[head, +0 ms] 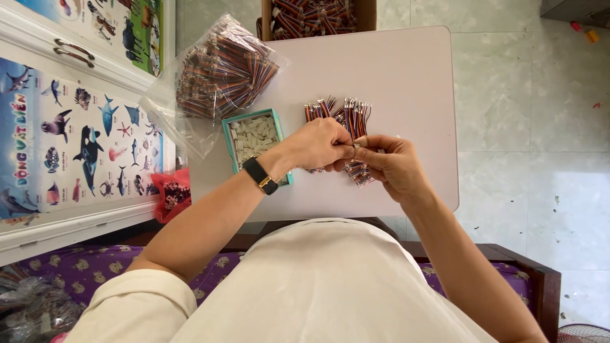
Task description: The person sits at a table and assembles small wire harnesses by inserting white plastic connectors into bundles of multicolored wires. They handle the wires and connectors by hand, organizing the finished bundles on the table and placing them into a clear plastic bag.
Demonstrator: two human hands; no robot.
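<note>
Multicoloured wire bundle — one, on white table, both hands — left, right — pinched shut on a wire, one teal tray.

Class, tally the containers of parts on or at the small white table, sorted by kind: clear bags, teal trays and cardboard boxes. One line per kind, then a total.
Clear bag of wire bundles: 1
Teal tray of small white connectors: 1
Cardboard box of wire bundles: 1
Total: 3
</note>
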